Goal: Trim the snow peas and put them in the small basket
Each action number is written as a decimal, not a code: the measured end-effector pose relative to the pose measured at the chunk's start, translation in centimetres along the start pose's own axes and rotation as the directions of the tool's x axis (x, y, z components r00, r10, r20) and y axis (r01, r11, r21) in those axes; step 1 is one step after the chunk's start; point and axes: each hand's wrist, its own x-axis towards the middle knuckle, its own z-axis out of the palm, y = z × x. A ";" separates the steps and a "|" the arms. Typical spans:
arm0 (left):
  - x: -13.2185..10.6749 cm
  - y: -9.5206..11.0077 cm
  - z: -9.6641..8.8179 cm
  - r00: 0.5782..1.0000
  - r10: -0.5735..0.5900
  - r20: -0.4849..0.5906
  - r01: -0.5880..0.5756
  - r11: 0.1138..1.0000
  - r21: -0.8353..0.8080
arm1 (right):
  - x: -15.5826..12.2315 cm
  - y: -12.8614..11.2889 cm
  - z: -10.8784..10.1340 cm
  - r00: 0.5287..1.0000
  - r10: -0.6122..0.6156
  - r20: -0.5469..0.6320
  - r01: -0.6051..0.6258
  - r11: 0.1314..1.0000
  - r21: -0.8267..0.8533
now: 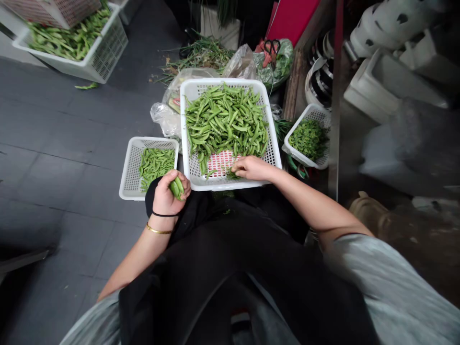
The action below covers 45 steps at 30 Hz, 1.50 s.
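My left hand (168,194) is closed around a few green pea pods (177,187), held over my lap beside the small white basket (130,165) that holds more pods. My right hand (251,167) reaches into the near edge of the large white basket (275,143), fingers pinched together on pods or scraps lying there. That basket is heaped with green pea pods (226,120), and its red-and-white bottom shows at the near side.
A small basket of green trimmings (319,112) sits to the right. Plastic bags (168,117) and loose stalks lie behind the big basket. Another basket of pods (104,52) stands far left on the grey tiled floor. Stacked white containers (388,76) fill the right.
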 end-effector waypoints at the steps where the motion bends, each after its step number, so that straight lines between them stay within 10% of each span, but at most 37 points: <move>1: 0.1 0.2 -0.2 0.999 -0.036 0.028 0.037 0.999 -0.032 | 1.0 0.6 0.2 0.996 0.029 0.085 -0.021 0.996 -0.089; 12: -1.6 -0.5 -0.1 0.954 -0.236 0.185 0.221 0.970 0.096 | 10.4 -1.0 4.5 0.967 -0.035 0.251 0.139 0.903 -0.408; 20: -1.4 -2.7 2.5 0.995 -0.103 0.000 0.099 0.960 0.263 | 0.6 -4.9 1.7 0.975 -0.079 -0.206 0.007 0.944 -0.329; 28: -2.9 -3.2 3.6 0.992 -0.085 0.097 0.048 0.942 0.333 | -5.1 -6.6 4.0 0.834 -0.219 -0.507 0.343 0.925 0.164; 36: -3.7 -3.6 3.7 0.989 -0.094 0.117 0.048 0.937 0.346 | -6.1 -7.7 3.5 0.833 -0.339 -0.438 0.413 0.907 0.083; 45: -3.8 -3.5 2.5 0.896 -0.211 0.392 0.058 0.928 0.367 | -6.0 -7.4 2.5 0.974 -0.072 -0.215 0.215 0.595 0.774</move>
